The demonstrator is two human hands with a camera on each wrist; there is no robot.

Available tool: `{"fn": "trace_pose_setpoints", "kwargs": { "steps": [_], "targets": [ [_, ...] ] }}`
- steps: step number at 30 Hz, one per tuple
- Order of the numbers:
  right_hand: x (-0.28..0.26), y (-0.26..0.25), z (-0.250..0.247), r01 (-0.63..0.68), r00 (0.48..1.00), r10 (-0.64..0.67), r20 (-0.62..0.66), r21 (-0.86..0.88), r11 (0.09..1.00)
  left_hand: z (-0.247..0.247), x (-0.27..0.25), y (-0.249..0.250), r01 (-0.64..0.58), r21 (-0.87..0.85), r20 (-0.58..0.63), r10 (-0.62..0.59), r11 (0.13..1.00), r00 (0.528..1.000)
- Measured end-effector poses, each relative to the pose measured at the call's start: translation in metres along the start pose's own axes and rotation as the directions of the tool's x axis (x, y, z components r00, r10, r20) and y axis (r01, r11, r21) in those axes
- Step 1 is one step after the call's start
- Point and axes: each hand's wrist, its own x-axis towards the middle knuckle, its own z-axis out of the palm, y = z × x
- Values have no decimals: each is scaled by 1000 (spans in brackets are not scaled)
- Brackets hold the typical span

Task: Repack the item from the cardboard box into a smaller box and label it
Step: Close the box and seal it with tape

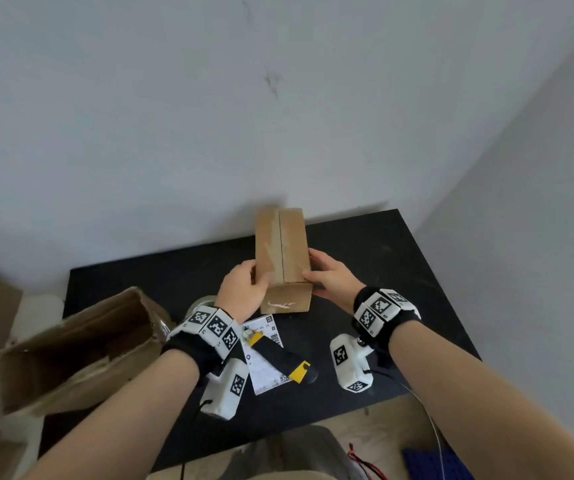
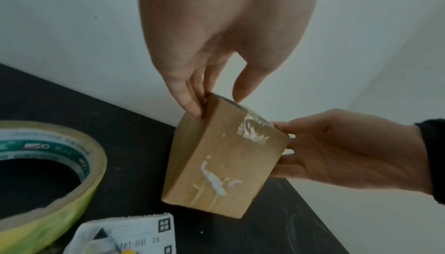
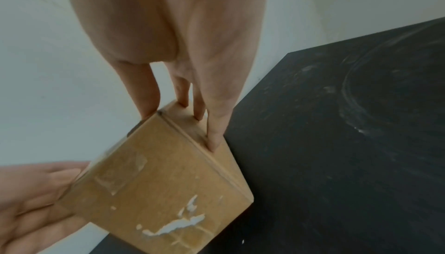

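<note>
Smaller box (image 1: 282, 258) is held between both hands over the black table (image 1: 399, 271), flaps closed, seam apparently untaped. Left hand (image 1: 242, 289) grips its left side, thumb on top, fingers curled round; right hand (image 1: 330, 277) clasps the right side likewise. Large cardboard box (image 1: 77, 348) lies open on its side, seemingly emptied. Transfer judged done. Outstanding: sealing with the tape roll (image 2: 43, 172) and applying the label (image 1: 266, 362), which lies loose under a yellow-black tool (image 1: 280, 356)
</note>
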Motion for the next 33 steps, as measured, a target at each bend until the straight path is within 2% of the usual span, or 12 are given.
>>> {"fn": "trace_pose_setpoints", "kwargs": {
  "steps": [5, 11, 15, 18, 21, 25, 28, 33],
  "targets": [
    [9, -7, -8, -9, 1000, 7, -29, -70, 997, 5, -8, -3, -7, -142, 24, 11, 990, 1000],
    [18, -12, -6, -52, 998, 47, -51, -90, 995, 12, -6, -6, -6, -94, 32, 9, 996, 999],
    [20, -7, -9, -66, 996, 53, -69, -211, 975, 14, -6, -11, -11, -62, 11, 12, 998, 1000],
    [18, -7, -10, -20, 995, -14, -95, -348, 937, 11, -5, -12, -8, -76, 9, 9, 997, 1000],
    [10, -11, -8, 44, 986, -127, -107, -571, 820, 4, -7, -9, -46, -73, -5, 46, 996, 999],
    [-7, -21, 3, 121, 962, -269, -34, -835, 536, -11, -15, -7, -101, -40, -68, 99, 994, 993],
    [-19, -25, 19, 197, 940, -335, 61, -900, 388, -23, -25, -11, -123, 53, -113, 129, 991, 985],
    [-30, -16, 48, 279, 906, -387, 171, -929, 244, -28, -44, -29, -118, 216, -77, 137, 969, 988]
  ]
}}
